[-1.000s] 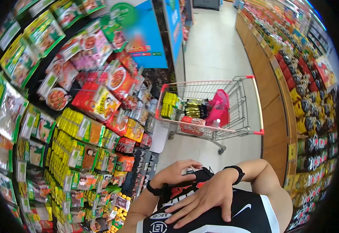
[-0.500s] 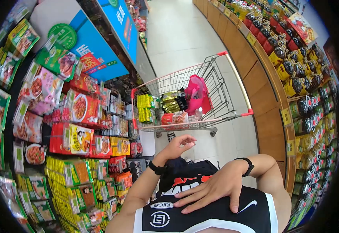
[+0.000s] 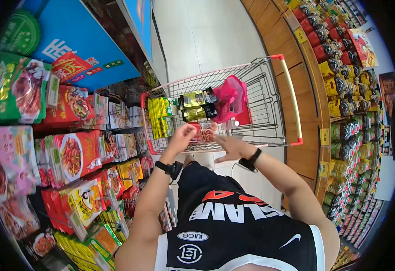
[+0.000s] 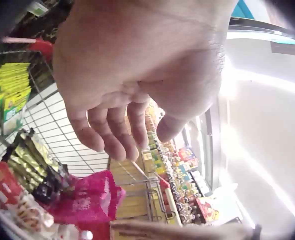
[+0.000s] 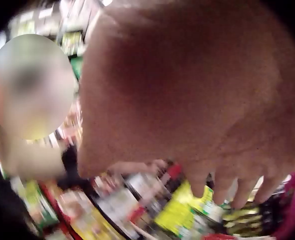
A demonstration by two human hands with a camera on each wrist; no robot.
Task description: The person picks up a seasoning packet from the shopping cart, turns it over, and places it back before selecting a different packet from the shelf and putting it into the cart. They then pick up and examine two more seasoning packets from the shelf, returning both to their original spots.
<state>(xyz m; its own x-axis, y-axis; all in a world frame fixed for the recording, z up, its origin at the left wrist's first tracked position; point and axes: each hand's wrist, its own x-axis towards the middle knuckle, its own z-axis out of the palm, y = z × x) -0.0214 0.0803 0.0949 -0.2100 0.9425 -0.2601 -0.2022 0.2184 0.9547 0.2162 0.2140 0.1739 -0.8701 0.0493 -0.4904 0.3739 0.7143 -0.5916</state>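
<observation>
My left hand (image 3: 178,142) is raised at the near side of the shopping cart (image 3: 291,101), fingers loosely bent. In the left wrist view nothing lies in the fingers of that hand (image 4: 137,75). To its right, my right hand (image 3: 236,148) reaches over the near rim with spread fingers, holding nothing. Between and just beyond the hands lies a red and white food packet (image 3: 205,132) in the cart. Behind it are black and gold packets (image 3: 196,105), a pink plastic bag (image 3: 231,97) and a clear bottle (image 3: 232,125). Yellow-green packets (image 3: 160,117) stand at the cart's left end.
On the left, a rack holds hanging food pouches (image 3: 73,151) below a blue sign (image 3: 82,38). Wooden shelving (image 3: 302,90) with bottles of oil and dark liquid (image 3: 337,167) runs along the right. Pale floor tiles (image 3: 193,31) extend beyond the cart.
My right hand has left the shirt front and stretched forward to the cart. The left hand has moved forward too. The cart sits closer, and the rack's pouches look nearer on the left.
</observation>
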